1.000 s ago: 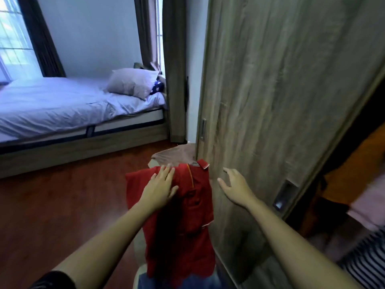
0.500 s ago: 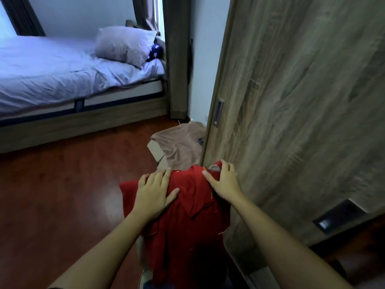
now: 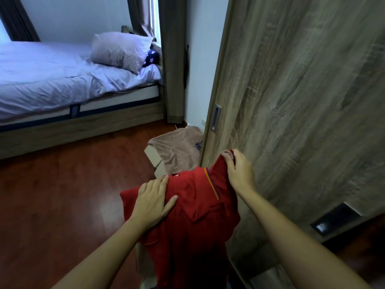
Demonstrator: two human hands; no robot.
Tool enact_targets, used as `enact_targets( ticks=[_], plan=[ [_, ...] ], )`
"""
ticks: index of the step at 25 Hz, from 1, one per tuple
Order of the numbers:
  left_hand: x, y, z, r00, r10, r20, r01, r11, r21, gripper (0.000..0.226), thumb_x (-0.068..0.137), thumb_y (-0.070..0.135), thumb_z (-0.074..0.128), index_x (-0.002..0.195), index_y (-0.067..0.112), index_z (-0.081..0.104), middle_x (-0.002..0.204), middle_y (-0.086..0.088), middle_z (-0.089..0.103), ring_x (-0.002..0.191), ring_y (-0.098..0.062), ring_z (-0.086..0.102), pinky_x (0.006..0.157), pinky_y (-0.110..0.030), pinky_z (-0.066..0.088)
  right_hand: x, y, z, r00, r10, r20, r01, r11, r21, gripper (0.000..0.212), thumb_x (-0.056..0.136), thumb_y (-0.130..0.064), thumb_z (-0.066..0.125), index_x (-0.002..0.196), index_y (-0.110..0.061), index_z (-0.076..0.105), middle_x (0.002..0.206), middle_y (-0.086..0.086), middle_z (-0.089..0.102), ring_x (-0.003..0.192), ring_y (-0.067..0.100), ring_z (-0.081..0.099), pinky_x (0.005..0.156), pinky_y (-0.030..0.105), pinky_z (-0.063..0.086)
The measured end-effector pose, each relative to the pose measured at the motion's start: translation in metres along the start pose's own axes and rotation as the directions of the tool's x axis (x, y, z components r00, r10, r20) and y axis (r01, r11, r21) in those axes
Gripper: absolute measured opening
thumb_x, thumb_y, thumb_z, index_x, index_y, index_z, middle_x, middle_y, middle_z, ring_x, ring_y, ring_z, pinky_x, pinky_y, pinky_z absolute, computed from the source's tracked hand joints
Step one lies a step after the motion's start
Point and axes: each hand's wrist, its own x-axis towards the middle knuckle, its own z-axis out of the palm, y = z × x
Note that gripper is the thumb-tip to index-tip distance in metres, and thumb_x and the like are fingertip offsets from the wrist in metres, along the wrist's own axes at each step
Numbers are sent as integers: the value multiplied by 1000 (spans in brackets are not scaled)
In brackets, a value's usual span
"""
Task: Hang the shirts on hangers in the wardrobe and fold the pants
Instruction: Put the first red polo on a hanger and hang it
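A red polo shirt [image 3: 195, 207] with a striped placket lies draped over something low in front of me, hanging down toward the bottom edge. My left hand [image 3: 153, 200] rests flat on its left shoulder with straight fingers. My right hand [image 3: 238, 171] grips the collar end of the shirt and holds it raised against the wooden wardrobe door [image 3: 291, 101]. What the shirt lies on is mostly hidden.
A cardboard box [image 3: 155, 161] with a beige-pink garment [image 3: 179, 147] over it stands on the red-brown floor [image 3: 62, 195] beyond the shirt. A bed [image 3: 62, 80] with a pillow [image 3: 120, 51] fills the left background. The sliding door has recessed handles [image 3: 215, 117].
My right hand came from the air beside the door onto the shirt, closed on its collar and lifted it. My left hand stayed flat on the shirt. The view tilted down and left.
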Motion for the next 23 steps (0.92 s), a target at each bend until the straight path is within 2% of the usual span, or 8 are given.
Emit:
enact_targets(
  ticks=[3,5,8,10,13,18,20,23],
  plan=[
    [-2,-1,-3,1000,17,15,-17,1000,-9,80,93,61,10,120,4,58,115,-11,65,99,-27,64,89,-36,40,-2,-15,-9,981,83,-174,-53,984,171,33,98,-34,36,98,-9,57,94,15,66,88,33,61,74,38,43],
    [-3,-3,-2,999,35,18,-35,999,-24,79,93,61,11,118,3,58,115,-13,65,101,-27,65,91,-34,34,1,-26,-23,967,-5,-256,64,973,221,35,98,-34,36,95,-6,57,87,12,64,82,27,60,70,29,41],
    [-4,-13,-5,994,105,2,-105,991,-80,78,91,63,14,120,3,55,115,-12,65,102,-25,65,89,-34,46,3,-43,-49,938,-252,-237,296,939,173,30,96,-31,41,89,-7,58,80,-1,57,74,5,51,67,6,35],
    [-3,-24,-8,981,194,5,-194,979,-58,75,93,61,15,119,3,56,114,-12,66,100,-25,66,88,-32,47,6,-46,-64,923,-296,-244,333,934,126,25,96,-26,44,88,-7,59,81,-2,56,76,0,48,70,3,33],
    [-6,-41,-9,958,285,-30,-287,953,-95,62,94,52,29,116,2,57,110,-14,67,96,-30,67,87,-28,37,12,-42,-84,922,-305,-239,331,941,74,24,97,-24,45,88,-8,60,82,0,57,78,1,49,72,3,33],
    [-4,-31,-31,983,-34,-179,-58,871,-487,33,88,20,44,117,9,56,106,-10,67,92,-29,64,76,-32,43,21,-59,-115,895,-285,-344,330,941,78,21,97,-20,45,86,-7,58,78,-3,53,73,-1,46,68,2,31],
    [10,-15,-44,963,-84,-257,-56,868,-494,27,88,14,46,113,9,57,99,-12,67,87,-31,64,73,-36,46,30,-72,-131,875,-338,-347,378,924,53,21,97,-23,45,85,-11,58,76,-8,51,70,-2,45,68,3,31],
    [29,0,-53,962,-87,-257,-35,899,-436,22,91,14,48,110,7,56,96,-17,66,86,-37,62,69,-42,48,38,-88,-151,857,-380,-348,428,901,72,18,96,-37,42,79,-33,46,66,-19,48,67,-10,47,65,6,32]
  ],
)
